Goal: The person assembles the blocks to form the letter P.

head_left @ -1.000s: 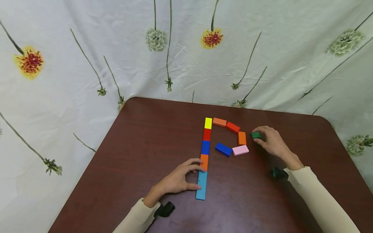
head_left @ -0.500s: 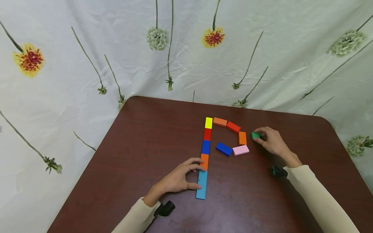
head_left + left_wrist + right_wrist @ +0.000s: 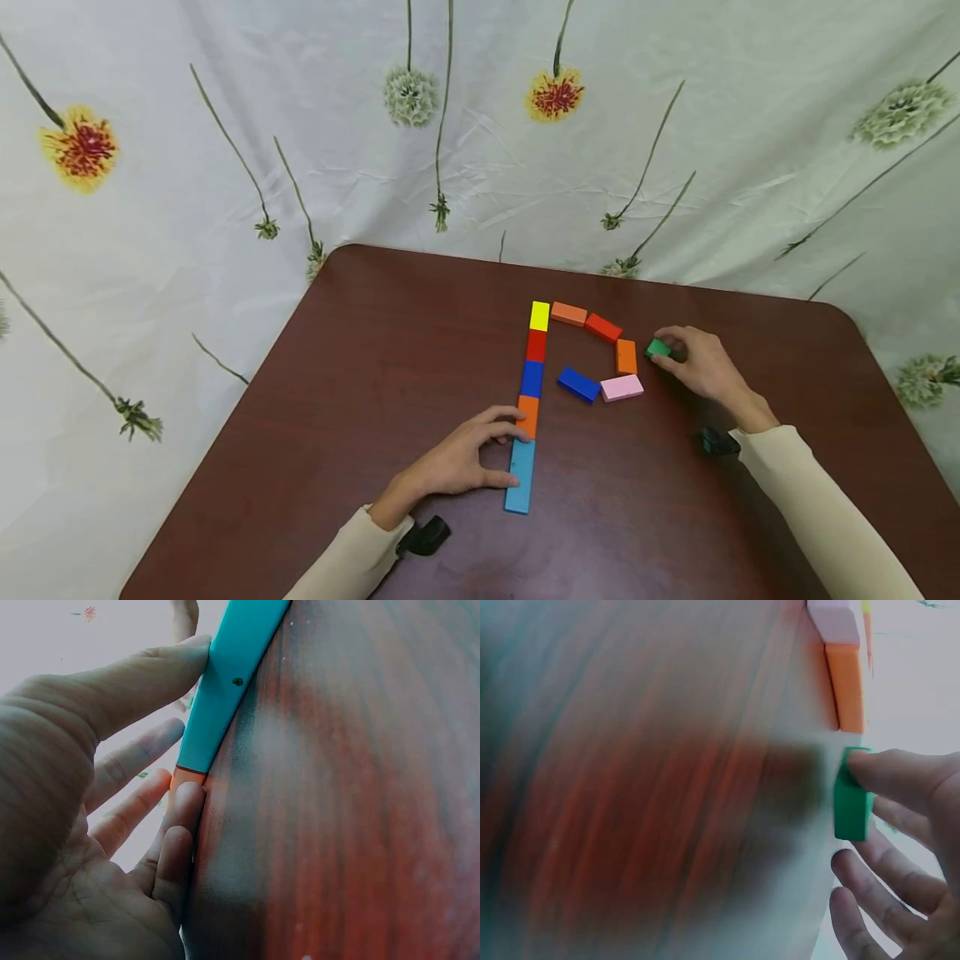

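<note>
My right hand (image 3: 701, 362) pinches a small green block (image 3: 658, 347) between thumb and fingers, right of the orange block (image 3: 626, 357) and apart from it. In the right wrist view the thumb lies against the green block (image 3: 851, 799). My left hand (image 3: 457, 458) rests beside a straight row of blocks. Its thumb touches the left edge of the long light blue block (image 3: 521, 477), and its fingertips lie on the orange block (image 3: 528, 417) above it. Those fingers are extended and loosely spread in the left wrist view, where the light blue block (image 3: 232, 682) is large.
Farther up the row are blue (image 3: 532, 379), red (image 3: 537, 345) and yellow (image 3: 540, 316) blocks. A curve of blocks to the right includes light orange (image 3: 569, 313), red (image 3: 603, 327), pink (image 3: 622, 387) and blue (image 3: 578, 384). Flowered cloth (image 3: 300, 100) hangs behind the brown table (image 3: 390, 350).
The green block has turned slightly in my right hand, which stays in nearly the same place. My left hand keeps its position, and the head view has shifted a little.
</note>
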{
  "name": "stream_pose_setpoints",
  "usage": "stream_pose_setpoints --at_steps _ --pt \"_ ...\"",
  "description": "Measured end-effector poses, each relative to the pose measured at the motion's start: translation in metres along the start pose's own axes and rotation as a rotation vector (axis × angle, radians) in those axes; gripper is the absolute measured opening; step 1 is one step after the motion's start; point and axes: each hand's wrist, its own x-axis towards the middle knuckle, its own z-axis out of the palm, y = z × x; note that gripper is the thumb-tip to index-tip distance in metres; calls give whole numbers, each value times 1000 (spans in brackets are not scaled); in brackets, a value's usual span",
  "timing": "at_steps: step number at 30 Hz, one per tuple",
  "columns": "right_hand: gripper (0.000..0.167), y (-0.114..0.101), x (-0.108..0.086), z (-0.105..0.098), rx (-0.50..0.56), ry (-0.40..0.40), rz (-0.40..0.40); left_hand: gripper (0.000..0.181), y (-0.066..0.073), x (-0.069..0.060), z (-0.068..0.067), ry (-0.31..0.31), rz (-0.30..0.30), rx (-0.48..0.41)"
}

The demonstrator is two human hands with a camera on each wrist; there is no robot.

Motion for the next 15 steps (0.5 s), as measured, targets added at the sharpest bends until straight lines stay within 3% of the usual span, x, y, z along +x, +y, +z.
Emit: stream_pose_setpoints --at_steps 6,15 --pt "34 -23 5 3 19 92 -17 47 0 0 0 -2 -12 1" --pt "34 -71 10 15 51 24 -42 48 -1 1 0 3 0 3"
